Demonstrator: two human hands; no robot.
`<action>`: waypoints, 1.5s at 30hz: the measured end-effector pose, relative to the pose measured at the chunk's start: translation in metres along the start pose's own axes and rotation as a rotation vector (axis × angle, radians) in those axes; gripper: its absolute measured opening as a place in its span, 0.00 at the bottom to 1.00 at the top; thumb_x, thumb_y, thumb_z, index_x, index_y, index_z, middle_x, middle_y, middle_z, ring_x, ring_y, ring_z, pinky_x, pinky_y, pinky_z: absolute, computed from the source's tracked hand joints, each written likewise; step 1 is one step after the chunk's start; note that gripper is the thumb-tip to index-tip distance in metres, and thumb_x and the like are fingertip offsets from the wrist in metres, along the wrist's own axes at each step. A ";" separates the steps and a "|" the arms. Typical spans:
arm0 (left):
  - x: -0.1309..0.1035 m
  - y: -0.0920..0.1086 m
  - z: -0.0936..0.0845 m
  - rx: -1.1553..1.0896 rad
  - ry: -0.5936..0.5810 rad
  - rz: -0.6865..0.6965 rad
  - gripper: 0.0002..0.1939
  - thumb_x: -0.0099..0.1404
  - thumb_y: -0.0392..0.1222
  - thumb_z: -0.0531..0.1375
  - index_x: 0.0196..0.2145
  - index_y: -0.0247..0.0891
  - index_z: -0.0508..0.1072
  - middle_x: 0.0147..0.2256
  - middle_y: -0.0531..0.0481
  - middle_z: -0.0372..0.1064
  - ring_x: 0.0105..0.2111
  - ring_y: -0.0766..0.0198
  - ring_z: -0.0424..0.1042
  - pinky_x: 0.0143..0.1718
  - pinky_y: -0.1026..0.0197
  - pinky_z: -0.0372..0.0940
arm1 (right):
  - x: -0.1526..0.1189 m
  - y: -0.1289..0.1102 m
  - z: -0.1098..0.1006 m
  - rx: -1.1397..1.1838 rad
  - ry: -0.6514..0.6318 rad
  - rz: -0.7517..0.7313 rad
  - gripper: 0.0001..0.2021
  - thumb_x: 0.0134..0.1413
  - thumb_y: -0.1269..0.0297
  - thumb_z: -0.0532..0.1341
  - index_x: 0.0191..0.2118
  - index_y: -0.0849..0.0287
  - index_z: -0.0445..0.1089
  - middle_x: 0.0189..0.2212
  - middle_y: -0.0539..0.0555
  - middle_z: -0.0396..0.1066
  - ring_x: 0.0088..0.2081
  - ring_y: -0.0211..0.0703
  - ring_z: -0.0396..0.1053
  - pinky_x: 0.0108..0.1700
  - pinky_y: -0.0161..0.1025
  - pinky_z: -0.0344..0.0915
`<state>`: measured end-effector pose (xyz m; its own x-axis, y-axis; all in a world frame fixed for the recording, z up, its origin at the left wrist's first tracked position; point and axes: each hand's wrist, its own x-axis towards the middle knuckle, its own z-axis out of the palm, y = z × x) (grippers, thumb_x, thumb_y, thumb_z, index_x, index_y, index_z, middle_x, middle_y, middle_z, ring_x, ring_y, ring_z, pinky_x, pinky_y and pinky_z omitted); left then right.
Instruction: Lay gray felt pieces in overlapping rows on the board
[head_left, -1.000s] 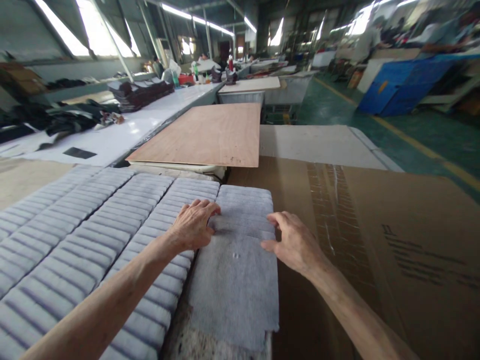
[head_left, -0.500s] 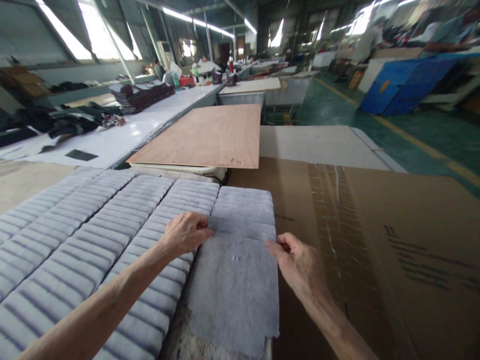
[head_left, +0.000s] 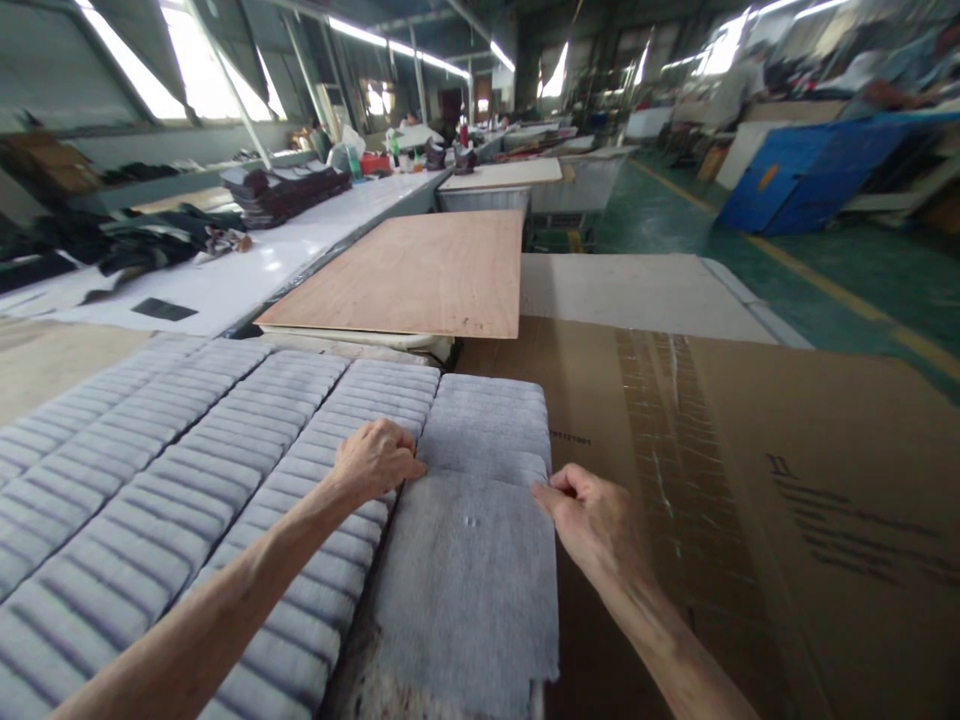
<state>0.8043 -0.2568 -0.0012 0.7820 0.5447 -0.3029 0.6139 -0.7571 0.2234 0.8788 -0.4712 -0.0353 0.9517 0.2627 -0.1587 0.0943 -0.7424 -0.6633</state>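
A grey felt-like fabric piece (head_left: 472, 570) lies flat at the near end of the right-hand row, its far edge over a run of overlapping pieces (head_left: 487, 410). My left hand (head_left: 379, 455) pinches its far left corner, fingers closed. At the far right corner, my right hand (head_left: 589, 505) is closed in a pinch on the same piece. To the left stretch several long rows of the same grey pieces (head_left: 247, 470), overlapping one another closely. The piece's near right corner has a small notch.
Brown cardboard (head_left: 727, 460) with clear tape and print lies at my right. A plywood board (head_left: 420, 270) sits beyond the rows. The white table (head_left: 300, 240) on the left bears dark stacked material (head_left: 281, 190). A blue box (head_left: 810, 170) and people stand far right.
Almost nothing differs. Both hands stay at the far corners of the fabric piece, with only a very slight shift of the left hand and the view.
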 end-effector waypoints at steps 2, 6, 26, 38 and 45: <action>0.000 -0.001 0.002 0.010 0.012 0.007 0.06 0.45 0.45 0.55 0.19 0.42 0.70 0.20 0.54 0.64 0.28 0.61 0.66 0.23 0.63 0.52 | 0.000 0.000 0.001 -0.015 0.002 0.009 0.10 0.43 0.60 0.58 0.18 0.56 0.63 0.14 0.46 0.61 0.21 0.37 0.60 0.24 0.33 0.52; -0.005 0.000 0.004 0.043 0.050 0.042 0.07 0.47 0.45 0.55 0.18 0.41 0.69 0.20 0.53 0.65 0.27 0.60 0.67 0.23 0.62 0.53 | -0.003 -0.004 0.001 -0.060 -0.005 0.004 0.09 0.44 0.61 0.58 0.19 0.56 0.63 0.16 0.47 0.64 0.22 0.39 0.63 0.25 0.35 0.53; 0.013 0.006 -0.005 0.138 0.133 0.368 0.11 0.41 0.37 0.57 0.27 0.40 0.70 0.35 0.49 0.67 0.41 0.52 0.62 0.36 0.53 0.58 | 0.036 -0.003 -0.013 -0.078 -0.107 -0.274 0.10 0.29 0.66 0.66 0.23 0.56 0.65 0.21 0.45 0.66 0.25 0.37 0.62 0.26 0.33 0.55; 0.001 -0.006 0.017 -0.039 0.337 0.253 0.08 0.51 0.45 0.58 0.23 0.39 0.72 0.46 0.48 0.60 0.45 0.54 0.58 0.45 0.52 0.58 | 0.004 0.005 0.002 0.006 0.081 -0.080 0.13 0.46 0.52 0.54 0.21 0.56 0.63 0.18 0.49 0.66 0.23 0.40 0.63 0.26 0.34 0.52; -0.007 -0.004 0.019 -0.091 0.398 0.198 0.09 0.51 0.47 0.59 0.21 0.40 0.74 0.46 0.49 0.60 0.43 0.56 0.59 0.47 0.51 0.56 | 0.001 0.006 0.001 -0.152 0.129 -0.245 0.13 0.50 0.54 0.51 0.21 0.56 0.61 0.18 0.50 0.63 0.22 0.39 0.59 0.26 0.34 0.50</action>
<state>0.7941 -0.2640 -0.0177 0.8548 0.5024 0.1301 0.4412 -0.8355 0.3275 0.8799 -0.4742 -0.0401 0.9235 0.3720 0.0933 0.3590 -0.7529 -0.5517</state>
